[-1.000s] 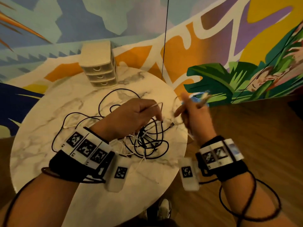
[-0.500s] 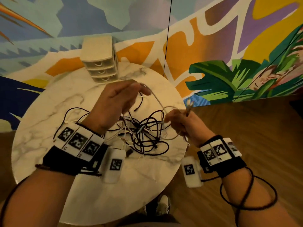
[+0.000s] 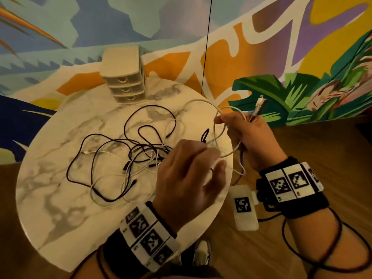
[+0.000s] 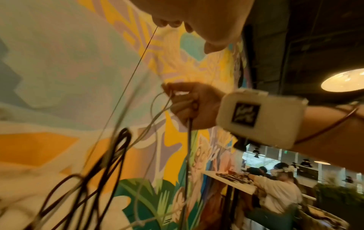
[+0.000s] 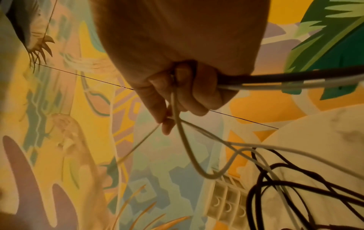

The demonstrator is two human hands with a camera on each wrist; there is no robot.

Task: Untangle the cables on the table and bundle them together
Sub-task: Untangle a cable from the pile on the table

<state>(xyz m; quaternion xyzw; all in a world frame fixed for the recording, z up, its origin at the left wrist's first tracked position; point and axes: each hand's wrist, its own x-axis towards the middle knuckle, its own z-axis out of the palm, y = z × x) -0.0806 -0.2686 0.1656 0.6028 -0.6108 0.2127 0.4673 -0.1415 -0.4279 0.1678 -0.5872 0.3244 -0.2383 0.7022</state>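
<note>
A tangle of black and white cables lies spread on the round marble table. My right hand hovers over the table's right edge and grips loops of a white cable, whose plug end sticks up above the fist. The right wrist view shows the right hand also gripping a dark cable. My left hand is just left of it, fingers curled at a strand of the white cable; the back of the hand hides the pinch. The strand runs down into the tangle.
A small beige three-drawer unit stands at the table's far edge. A painted mural wall rises behind it. Wooden floor lies to the right of the table. People sit at a counter in the left wrist view.
My left hand has come down from above the tangle and moved right, close to the right hand. The right hand now holds more loops of white cable, the plug pointing up.
</note>
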